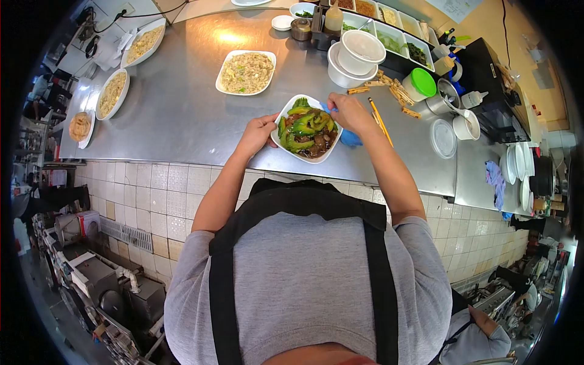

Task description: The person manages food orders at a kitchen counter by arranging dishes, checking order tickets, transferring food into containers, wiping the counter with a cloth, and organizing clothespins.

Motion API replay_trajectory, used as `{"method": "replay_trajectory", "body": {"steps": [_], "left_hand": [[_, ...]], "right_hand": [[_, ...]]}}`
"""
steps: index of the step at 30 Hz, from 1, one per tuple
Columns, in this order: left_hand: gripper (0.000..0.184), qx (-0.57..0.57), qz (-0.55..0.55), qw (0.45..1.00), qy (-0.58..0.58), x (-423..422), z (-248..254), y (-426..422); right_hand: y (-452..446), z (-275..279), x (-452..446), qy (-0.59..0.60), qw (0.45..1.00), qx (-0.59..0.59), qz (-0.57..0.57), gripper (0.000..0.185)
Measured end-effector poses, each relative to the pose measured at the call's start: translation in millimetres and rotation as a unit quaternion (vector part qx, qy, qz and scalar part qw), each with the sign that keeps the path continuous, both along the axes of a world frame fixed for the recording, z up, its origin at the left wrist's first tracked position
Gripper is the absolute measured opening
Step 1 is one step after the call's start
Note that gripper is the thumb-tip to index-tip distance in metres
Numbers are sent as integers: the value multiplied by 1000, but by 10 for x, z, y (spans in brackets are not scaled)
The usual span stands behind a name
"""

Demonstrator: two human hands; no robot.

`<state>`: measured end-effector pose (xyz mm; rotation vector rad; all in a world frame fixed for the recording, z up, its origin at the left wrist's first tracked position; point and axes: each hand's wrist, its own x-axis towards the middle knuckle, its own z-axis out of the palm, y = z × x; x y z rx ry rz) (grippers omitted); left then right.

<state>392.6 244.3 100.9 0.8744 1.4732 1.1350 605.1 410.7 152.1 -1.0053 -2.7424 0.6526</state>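
A white square dish (314,159) stands near the front edge of the steel counter. It holds green bitter melon slices (310,123) and brown meat in dark sauce. My left hand (260,132) grips the dish's left rim, thumb on top. At the upper right rim, my right hand (351,114) is closed on a blue cloth (351,139); part of the cloth touches the rim and part hangs below the hand. Behind this dish sits another white square dish (219,79) of fried rice.
Oval plates of fried rice (112,94) line the counter's left end. To the right are stacked white tubs (362,53), wooden clips (398,91), pencils (381,121), a green-lidded tub (423,83) and a clear lid (443,139). Ingredient trays (389,38) stand behind. Another person (480,334) is at lower right.
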Motion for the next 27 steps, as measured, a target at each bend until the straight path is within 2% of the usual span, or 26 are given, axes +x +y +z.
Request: {"method": "replay_trajectory", "body": {"steps": [4,7,10,13,16,19,22,27], "left_hand": [[44,5,35,999,-28,118,32,-93],[45,-18,46,996,-78,132,59,-141],[46,-25,17,999,-15,44,49,40],[46,-24,-24,996,83,-46,-37,251],[44,-14,-21,992,126,-29,-40,205],[40,-12,17,999,30,77,80,83],[37,-15,18,999,-22,107,72,64],[35,-13,27,1000,-4,142,54,34]], "right_hand": [[0,280,88,-102,994,-20,-26,14],[32,335,160,-21,1000,-18,-9,14],[51,162,101,26,999,-4,32,13],[45,106,45,-22,999,12,27,13],[106,259,181,-83,996,-13,-7,14],[25,404,333,-25,998,-47,-32,14],[-81,152,364,59,998,-20,-3,15],[-370,74,489,41,996,-66,-47,18]]}}
